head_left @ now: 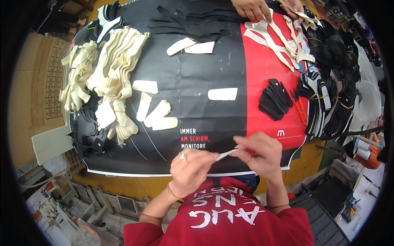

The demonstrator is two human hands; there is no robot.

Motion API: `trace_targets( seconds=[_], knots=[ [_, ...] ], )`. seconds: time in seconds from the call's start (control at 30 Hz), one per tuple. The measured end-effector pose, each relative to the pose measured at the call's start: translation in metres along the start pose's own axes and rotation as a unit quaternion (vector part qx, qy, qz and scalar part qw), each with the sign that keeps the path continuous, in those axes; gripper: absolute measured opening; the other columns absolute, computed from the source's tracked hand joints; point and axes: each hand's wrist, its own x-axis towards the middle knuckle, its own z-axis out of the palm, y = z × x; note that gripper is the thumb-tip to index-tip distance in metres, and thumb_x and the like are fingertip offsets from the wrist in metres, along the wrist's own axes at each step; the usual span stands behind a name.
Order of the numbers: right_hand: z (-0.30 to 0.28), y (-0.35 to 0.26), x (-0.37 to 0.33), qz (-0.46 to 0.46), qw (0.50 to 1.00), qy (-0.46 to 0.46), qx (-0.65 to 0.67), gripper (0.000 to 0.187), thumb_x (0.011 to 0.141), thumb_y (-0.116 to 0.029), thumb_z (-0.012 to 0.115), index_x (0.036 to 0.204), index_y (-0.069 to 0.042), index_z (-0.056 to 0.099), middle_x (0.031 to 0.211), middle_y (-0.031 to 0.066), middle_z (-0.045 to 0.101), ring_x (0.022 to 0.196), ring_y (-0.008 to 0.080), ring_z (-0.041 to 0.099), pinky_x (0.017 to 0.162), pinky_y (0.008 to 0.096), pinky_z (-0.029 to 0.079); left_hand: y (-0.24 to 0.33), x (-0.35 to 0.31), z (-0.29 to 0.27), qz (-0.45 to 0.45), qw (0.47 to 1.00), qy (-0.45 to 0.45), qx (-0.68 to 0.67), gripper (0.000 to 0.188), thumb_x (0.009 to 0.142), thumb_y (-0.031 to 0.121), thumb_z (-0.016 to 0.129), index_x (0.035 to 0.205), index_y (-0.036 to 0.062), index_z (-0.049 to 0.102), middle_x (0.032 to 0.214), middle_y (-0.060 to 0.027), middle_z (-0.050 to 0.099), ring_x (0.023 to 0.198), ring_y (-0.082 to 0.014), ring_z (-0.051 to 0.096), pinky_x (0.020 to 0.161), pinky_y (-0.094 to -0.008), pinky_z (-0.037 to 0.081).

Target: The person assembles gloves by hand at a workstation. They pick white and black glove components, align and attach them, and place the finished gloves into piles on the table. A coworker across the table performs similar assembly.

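Observation:
Close to my body, at the near edge of the table, my left hand (189, 170) and my right hand (261, 155) pinch a small white strip of fabric (227, 154) between them. Seen nearly edge-on, the strip is partly covered by my fingers. Beyond my hands lies a single cream fabric piece (223, 94) with a rounded end. Several similar cream pieces (165, 123) overlap to the left, and two more (200, 48) lie farther back. On the red part of the table cover sits a stack of black fabric pieces (275, 100).
Bundled cream fabric strips (117, 69) fill the left side, with black strips (197, 20) at the back. A co-worker's hands (253, 8) handle cream cut pieces (269, 35) at back right. Orange-handled snips (301, 112) lie near tied black bundles (322, 100). A cardboard box (43, 78) stands left.

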Motion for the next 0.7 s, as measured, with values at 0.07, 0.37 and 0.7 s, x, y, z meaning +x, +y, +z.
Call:
trace_targets(
  seconds=[0.07,0.37,0.7],
  knots=[
    [-0.001,-0.008,0.002,-0.113,0.990,0.046,-0.068,0.031,0.069,-0.009,0.084,0.099,-0.009,0.078,0.073,-0.0002,0.063,0.065,0.0169,0.063,0.057,0.0314,0.048,-0.002,-0.002,-0.006,0.121,0.989,0.030,0.078,0.028,0.075,-0.001,0.079,0.101,0.0102,0.076,0.096,-0.0015,0.068,0.076,-0.0148,0.061,0.064,-0.0276,0.049],
    [-0.018,-0.031,-0.004,-0.271,0.941,0.121,-0.164,0.032,0.068,-0.008,0.084,0.098,-0.014,0.075,0.093,-0.0015,0.063,0.078,0.0142,0.064,0.066,0.0280,0.049,-0.001,0.001,-0.019,0.326,0.921,0.098,0.188,0.038,0.074,0.021,0.088,0.109,0.0247,0.073,0.116,0.0043,0.052,0.099,-0.0125,0.051,0.076,-0.0275,0.049],
    [-0.010,-0.006,0.003,-0.183,0.977,0.080,-0.074,0.047,0.072,-0.026,0.090,0.111,-0.010,0.070,0.121,0.0121,0.068,0.103,0.0310,0.066,0.087,0.0408,0.054,-0.006,0.008,-0.002,0.221,0.968,0.032,0.112,0.030,0.072,0.006,0.081,0.101,0.0089,0.073,0.098,-0.0025,0.071,0.082,-0.0170,0.066,0.072,-0.0304,0.048]
  ],
)
